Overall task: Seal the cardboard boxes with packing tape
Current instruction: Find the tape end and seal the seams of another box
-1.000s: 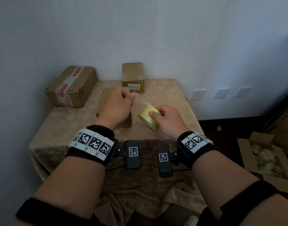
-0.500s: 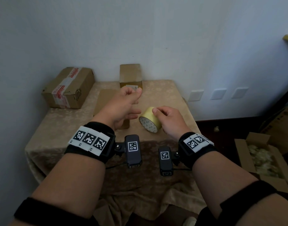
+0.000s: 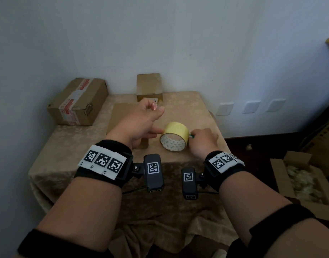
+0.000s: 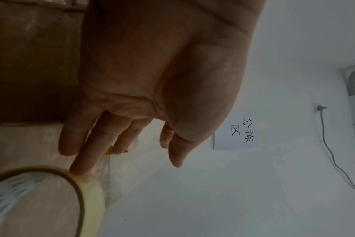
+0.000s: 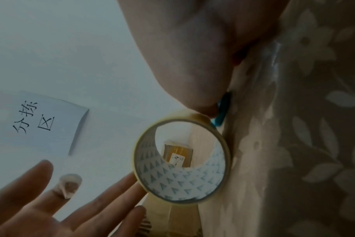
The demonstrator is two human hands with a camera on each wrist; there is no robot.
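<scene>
Tape roll (image 3: 175, 136): on its rim on the tablecloth (image 3: 67, 146), core axis near-to-far, opening nearward. Left hand (image 3: 141, 123): fingers spread, fingertips (image 4: 79, 170) touching roll's left. Right hand (image 3: 202, 140): right of roll, grip unclear; blue item (image 5: 223, 110) at fingers.

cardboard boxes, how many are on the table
3: a taped box at the far left, a small box against the wall, and a flat box partly hidden behind the left hand.

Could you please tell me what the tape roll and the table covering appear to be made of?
Tape roll: seemingly glossy yellowish plastic film wound on a core printed with blue triangles.
Table covering: looks like woven beige fabric, slightly shiny, with a leaf-and-flower pattern and soft folds at the front.
</scene>
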